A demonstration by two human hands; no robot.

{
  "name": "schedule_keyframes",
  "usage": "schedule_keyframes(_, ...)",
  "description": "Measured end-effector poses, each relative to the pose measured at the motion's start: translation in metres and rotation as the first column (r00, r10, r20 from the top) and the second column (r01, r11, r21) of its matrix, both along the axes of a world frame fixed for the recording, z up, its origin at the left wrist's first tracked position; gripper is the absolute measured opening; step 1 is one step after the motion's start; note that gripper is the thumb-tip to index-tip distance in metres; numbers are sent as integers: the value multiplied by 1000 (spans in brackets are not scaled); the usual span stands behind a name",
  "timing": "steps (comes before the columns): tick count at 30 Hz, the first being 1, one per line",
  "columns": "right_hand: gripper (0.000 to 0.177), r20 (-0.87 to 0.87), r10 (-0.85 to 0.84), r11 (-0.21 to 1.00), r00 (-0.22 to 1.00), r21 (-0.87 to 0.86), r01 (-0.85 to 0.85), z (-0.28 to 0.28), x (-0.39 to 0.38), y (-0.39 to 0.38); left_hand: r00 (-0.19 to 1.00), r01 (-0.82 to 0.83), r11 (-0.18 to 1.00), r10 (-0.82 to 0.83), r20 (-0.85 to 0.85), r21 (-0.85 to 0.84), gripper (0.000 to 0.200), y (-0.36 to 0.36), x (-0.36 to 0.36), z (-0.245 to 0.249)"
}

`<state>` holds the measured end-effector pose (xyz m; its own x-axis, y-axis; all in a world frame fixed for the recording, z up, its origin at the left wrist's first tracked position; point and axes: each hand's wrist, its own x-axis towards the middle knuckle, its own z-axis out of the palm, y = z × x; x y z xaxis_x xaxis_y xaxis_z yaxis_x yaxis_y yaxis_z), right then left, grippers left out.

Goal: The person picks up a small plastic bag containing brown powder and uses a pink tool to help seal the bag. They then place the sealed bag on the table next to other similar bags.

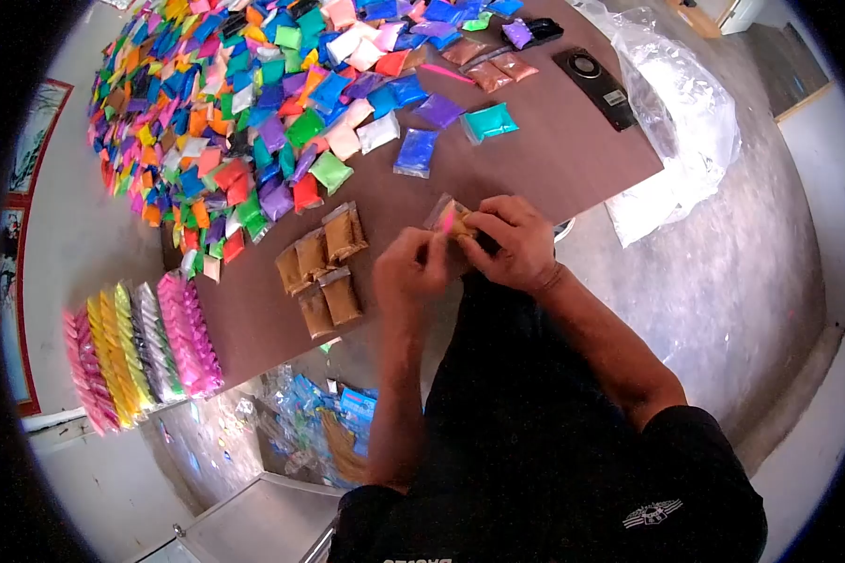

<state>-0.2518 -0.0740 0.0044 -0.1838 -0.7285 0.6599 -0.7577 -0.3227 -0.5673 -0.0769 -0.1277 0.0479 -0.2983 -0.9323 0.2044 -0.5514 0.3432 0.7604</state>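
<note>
Black sleeve point(685, 469) lower right, then centre frame: left hand point(411, 272) and right hand point(516, 246), fingers of both pinching a small clear packet point(449, 218) showing pink and brown, over the bench point(554, 159) edge; brown sachets point(324, 267) just left.

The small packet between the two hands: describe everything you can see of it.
The small packet looks like clear, glossy plastic film, with a bright pink patch and tan-brown contents. It is held tilted over the near edge of the brown table, its upper corner free. The left hand pinches its lower left side; the right hand covers its right side, fingers curled over it. Whether it is sealed cannot be told.
</note>
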Motion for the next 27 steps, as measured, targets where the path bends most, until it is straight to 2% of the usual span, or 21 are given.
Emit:
schedule_keyframes(2, 29, 8, -10, 1000, 1000, -10, 10, 1, -1, -1, 992, 39, 999, -35, 120, -25, 20, 3, -4, -10)
schedule_keyframes(6, 30, 31, -5, 1000, 1000, -15, 6, 1, -3, 1, 996, 6, 1000, -8, 90, 22, 20, -10, -4, -14)
schedule_keyframes(11, 29, -6, -2, 1000, 1000, 23, 2, 0, -4, 2, 980, -11, 996, 29, 198, -89, 20, -22, 6, -7)
schedule_keyframes(12, 29, -7, -5, 1000, 1000, 24, 5, 1, -5, 3, 980, -9, 996, 26, 197, -88, 20, -20, 4, -6)
schedule_keyframes(14, 29, -3, 2, 1000, 1000, 26, -2, 0, -3, 3, 991, 93, 991, -82, 105, -100, 20, -14, 2, -5)
schedule_keyframes(18, 28, 1, -12, 999, 1000, 33, 12, 1, -2, 2, 986, 149, 976, -134, 103, -161, 19, -3, -9, -6)
schedule_keyframes(20, 27, 6, -2, 1000, 1000, -22, 2, 2, -4, 1, 981, 121, 984, -98, 166, -132, 20, -9, -9, -7)
schedule_keyframes(21, 27, 6, -3, 1000, 1000, -22, 3, 3, -4, 2, 981, 122, 984, -99, 165, -132, 20, -14, -9, -8)
schedule_keyframes(23, 27, 17, -14, 1000, 1000, 8, 14, 5, -2, 2, 956, 173, 962, -112, 273, -212, 21, -25, -8, -8)
schedule_keyframes(27, 27, -4, -8, 1000, 1000, 27, 9, 2, -6, 2, 935, 168, 966, -93, 342, -198, 22, -36, -7, -2)
